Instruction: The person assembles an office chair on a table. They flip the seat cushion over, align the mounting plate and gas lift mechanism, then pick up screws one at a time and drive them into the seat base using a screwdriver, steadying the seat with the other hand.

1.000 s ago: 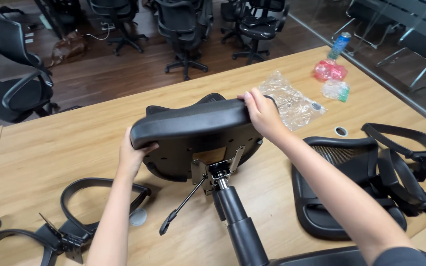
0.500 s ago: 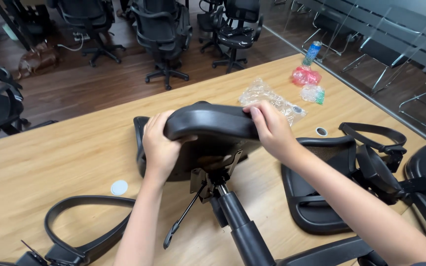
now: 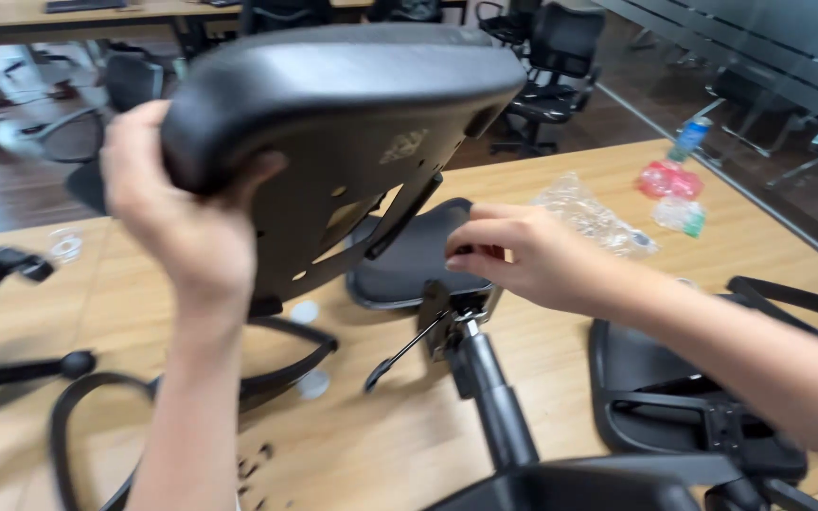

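Head view, looking down over a light wooden counter (image 3: 560, 378) strewn with chair parts. Left hand (image 3: 177, 222) had its grip clenched on the edge of a black moulded plastic chair seat pan (image 3: 352, 123), fingers wrapped over the rim, thumb on the underside; pan was lifted off the counter, tilted up, underside facing the camera. Right hand (image 3: 532, 255) sat lower, fingers curled around the black metal tilt mechanism (image 3: 456, 308) on top of the black gas-lift cylinder (image 3: 494, 397); grip looked closed on it, fingertips partly hidden. A thin black lever rod (image 3: 404, 350) stuck out from the mechanism toward the left. Behind the right hand a second black cushioned seat piece (image 3: 409, 260) lay flat on the counter. Black curved armrest loop (image 3: 78, 416) lay at lower left, near the left forearm. Black mesh chair back frame (image 3: 693, 397) lay at the right, under the right forearm. Crumpled clear plastic bag (image 3: 594, 218) lay beyond the right hand; a red bag (image 3: 669, 180) lay further right, near the counter edge. Black office chairs (image 3: 551, 57) stood on the dark floor behind.
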